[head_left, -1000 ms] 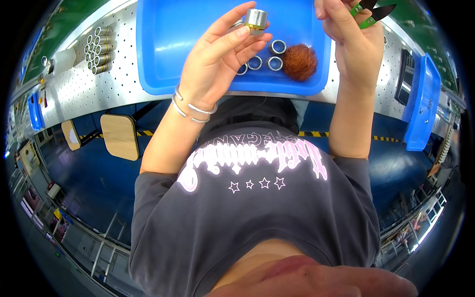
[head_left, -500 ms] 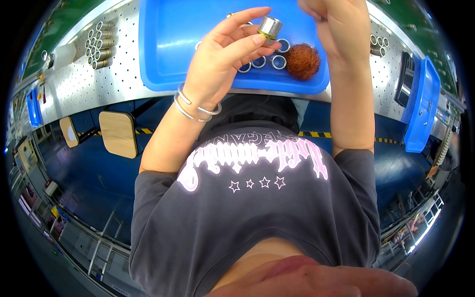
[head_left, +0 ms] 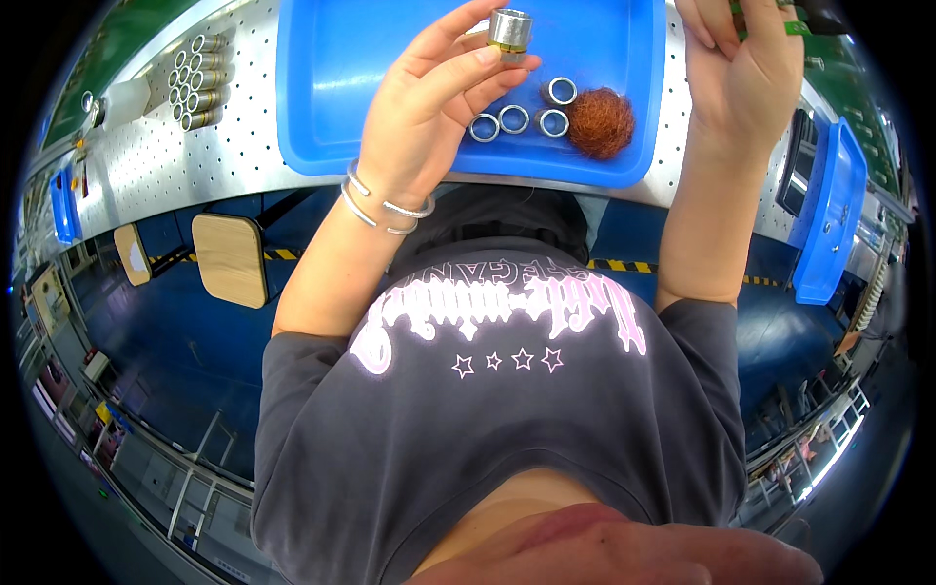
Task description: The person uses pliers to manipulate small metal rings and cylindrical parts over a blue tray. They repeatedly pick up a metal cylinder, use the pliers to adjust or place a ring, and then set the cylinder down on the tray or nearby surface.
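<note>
- Left hand [head_left: 429, 107]: fingers pinched together on a short metal cylinder [head_left: 510, 29], held upright above the blue tray [head_left: 331, 88]. Two silver bangles [head_left: 385, 200] on that wrist.
- Right hand [head_left: 746, 68]: raised over the tray's right edge, fingers curled around a green-handled tool [head_left: 795, 21] (mostly cut off at the frame top, can't tell what kind).
- Hands are well apart, not touching each other.
- In the tray, just below the held cylinder: four metal rings [head_left: 514, 119] in a loose row, lying flat, near the tray's front wall.
- Just right of the rings: a ball of copper-coloured wire wool [head_left: 601, 122], touching or nearly touching the last ring.
- Tray sits on a perforated metal surface [head_left: 195, 156].
- Far left on the surface: a cluster of metal tubes [head_left: 195, 83] lying side by side, well apart from the tray.
- Right side: another blue bin [head_left: 829, 210], hung at the surface edge.
- Wooden stool [head_left: 229, 258] below the surface, left of the person.
</note>
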Demonstrator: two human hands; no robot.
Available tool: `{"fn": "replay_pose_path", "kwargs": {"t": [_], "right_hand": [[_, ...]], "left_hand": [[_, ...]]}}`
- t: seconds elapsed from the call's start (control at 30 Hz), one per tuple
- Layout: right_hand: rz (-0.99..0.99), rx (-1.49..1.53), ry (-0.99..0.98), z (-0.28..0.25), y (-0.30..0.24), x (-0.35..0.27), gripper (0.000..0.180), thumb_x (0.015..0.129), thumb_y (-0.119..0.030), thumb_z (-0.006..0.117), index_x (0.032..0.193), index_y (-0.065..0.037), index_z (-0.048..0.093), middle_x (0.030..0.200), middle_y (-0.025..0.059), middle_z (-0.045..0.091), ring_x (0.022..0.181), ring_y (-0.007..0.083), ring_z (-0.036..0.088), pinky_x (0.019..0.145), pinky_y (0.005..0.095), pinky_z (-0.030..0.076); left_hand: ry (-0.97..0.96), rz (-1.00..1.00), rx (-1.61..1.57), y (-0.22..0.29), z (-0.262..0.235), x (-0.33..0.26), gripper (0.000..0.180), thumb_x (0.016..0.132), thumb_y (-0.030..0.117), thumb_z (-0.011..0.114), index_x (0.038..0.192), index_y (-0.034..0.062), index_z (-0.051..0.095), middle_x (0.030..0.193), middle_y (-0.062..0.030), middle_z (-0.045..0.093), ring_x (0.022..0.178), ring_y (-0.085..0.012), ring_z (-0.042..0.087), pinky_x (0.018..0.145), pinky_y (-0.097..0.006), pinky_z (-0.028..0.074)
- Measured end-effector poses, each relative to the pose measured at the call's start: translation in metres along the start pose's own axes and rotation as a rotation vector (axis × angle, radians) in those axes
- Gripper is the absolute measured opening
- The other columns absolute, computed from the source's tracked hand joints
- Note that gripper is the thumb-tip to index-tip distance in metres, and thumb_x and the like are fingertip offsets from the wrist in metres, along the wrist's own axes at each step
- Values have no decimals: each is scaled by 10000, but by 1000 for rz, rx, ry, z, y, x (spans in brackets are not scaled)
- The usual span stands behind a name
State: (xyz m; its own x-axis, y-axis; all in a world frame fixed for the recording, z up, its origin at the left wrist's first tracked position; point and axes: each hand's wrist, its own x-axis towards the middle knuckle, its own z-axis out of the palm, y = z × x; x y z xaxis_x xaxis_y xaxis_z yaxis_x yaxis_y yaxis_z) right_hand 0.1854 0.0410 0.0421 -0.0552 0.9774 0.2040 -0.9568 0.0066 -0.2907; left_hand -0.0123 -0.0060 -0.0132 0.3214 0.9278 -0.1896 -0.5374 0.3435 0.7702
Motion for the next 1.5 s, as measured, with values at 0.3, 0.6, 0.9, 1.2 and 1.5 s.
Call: {"fn": "replay_pose_path", "kwargs": {"t": [0.3, 0.6, 0.9, 1.2, 1.5], "right_hand": [[-177, -808, -379, 25, -18, 5, 175, 977, -170, 426, 1049, -52, 534, 900, 113, 653, 385, -3, 247, 364, 146, 215], [-165, -738, -435, 42, -10, 17, 277, 992, -230, 391, 1141, -37, 522, 912, 106, 655, 397, -7, 251, 364, 138, 226], [-14, -1400, -109, 4, 14, -27, 239, 950, -208, 489, 1058, 0, 539, 773, 26, 561, 621, 0, 416, 548, 134, 330], [-33, -1781, -134, -12, 24, -50, 238, 785, -234, 706, 984, -105, 687, 842, 50, 693, 737, 151, 667, 636, 243, 502], [-29, -1744, -88, -14, 26, -54, 184, 783, -193, 706, 934, -90, 712, 735, 37, 683, 582, 87, 597, 531, 212, 455]], "left_hand": [[43, 16, 67, 1, 6, -1, 425, 880, 61, 540, 1297, 12, 469, 1151, -176, 584, 1063, -271, 599, 916, -313, 498], [-72, 131, 306, -3, 5, -4, 407, 867, 52, 565, 1270, 31, 509, 1092, -141, 607, 1019, -244, 620, 882, -310, 501], [108, 85, 94, 3, 4, -4, 407, 915, 106, 524, 1304, 9, 457, 1112, -131, 600, 1053, -246, 598, 930, -324, 471], [127, 114, 124, 3, 6, -2, 415, 915, 120, 546, 1303, 5, 456, 1107, -129, 601, 1031, -217, 605, 937, -319, 467], [156, -4, 10, 9, 14, -5, 485, 880, 60, 587, 1331, 14, 417, 1057, -83, 574, 928, -137, 573, 829, -237, 465]]}}
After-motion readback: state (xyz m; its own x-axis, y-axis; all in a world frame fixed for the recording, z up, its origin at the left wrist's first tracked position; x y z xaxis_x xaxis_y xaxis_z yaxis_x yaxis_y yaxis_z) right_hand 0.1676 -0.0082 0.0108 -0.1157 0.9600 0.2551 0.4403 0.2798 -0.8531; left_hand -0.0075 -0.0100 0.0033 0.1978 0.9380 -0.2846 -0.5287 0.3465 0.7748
